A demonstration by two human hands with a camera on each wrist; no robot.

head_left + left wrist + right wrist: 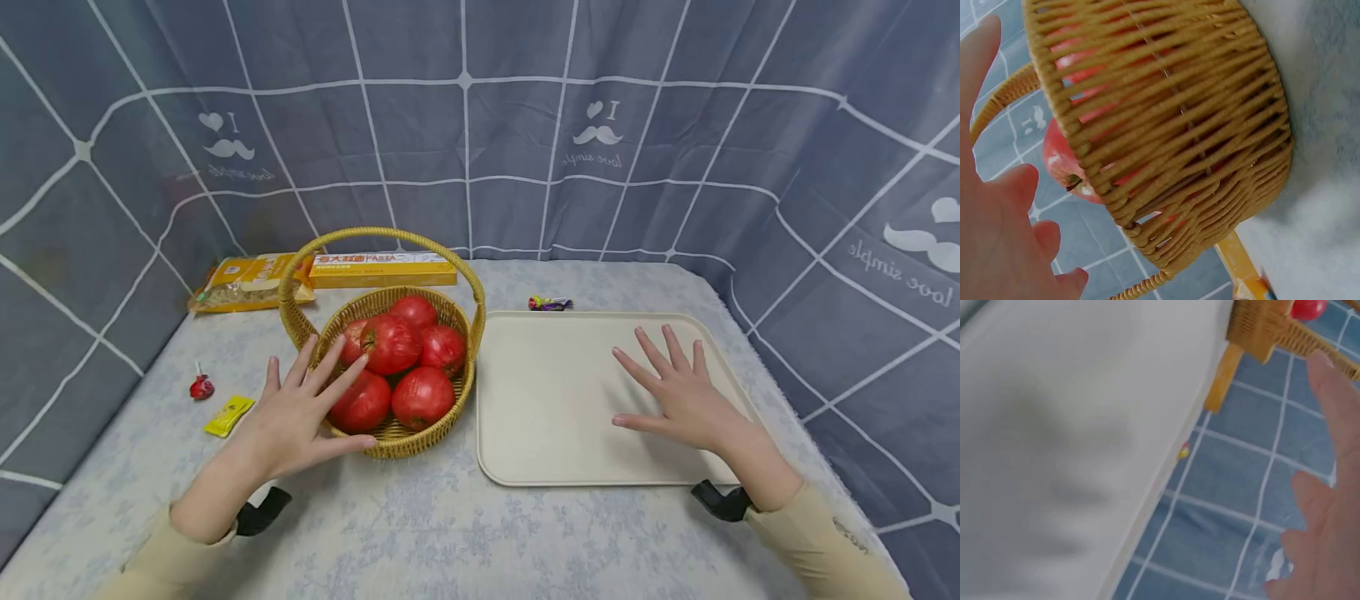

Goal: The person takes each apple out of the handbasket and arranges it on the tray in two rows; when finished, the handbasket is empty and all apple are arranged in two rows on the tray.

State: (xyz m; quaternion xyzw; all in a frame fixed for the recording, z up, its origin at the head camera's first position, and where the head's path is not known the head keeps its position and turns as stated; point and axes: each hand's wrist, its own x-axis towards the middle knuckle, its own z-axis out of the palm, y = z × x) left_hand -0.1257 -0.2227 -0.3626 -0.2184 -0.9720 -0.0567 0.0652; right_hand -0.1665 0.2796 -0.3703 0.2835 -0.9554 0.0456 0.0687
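The near part of the scene is taken up by a table surface (420,533), covered by a white cloth with a mottled pale-blue pattern. It is enclosed at the far side, left and right by a grey-blue curtain (517,142), crossed by white lines and printed with hearts, moustaches and mirrored lettering. Left of centre, a wicker basket (408,447) with a tall arched handle is filled with red fruits (392,343). To its right, a cream tray (547,400) with rounded corners is laid flat. Behind the basket, a yellow pasta box (382,273) is set against the curtain, with a yellow bag (251,287) beside it on the left. Near the left edge, a red lollipop (201,387) and a yellow packet (228,415) are scattered; small wrapped sweets (550,303) are placed just beyond the tray's far edge. The left hand (296,421) is spread wide at the basket's near left; whether the rim is touched cannot be told. The right hand (684,400) is likewise spread wide, held above the tray's right part. Both forearms are clothed in beige sleeves (817,546).
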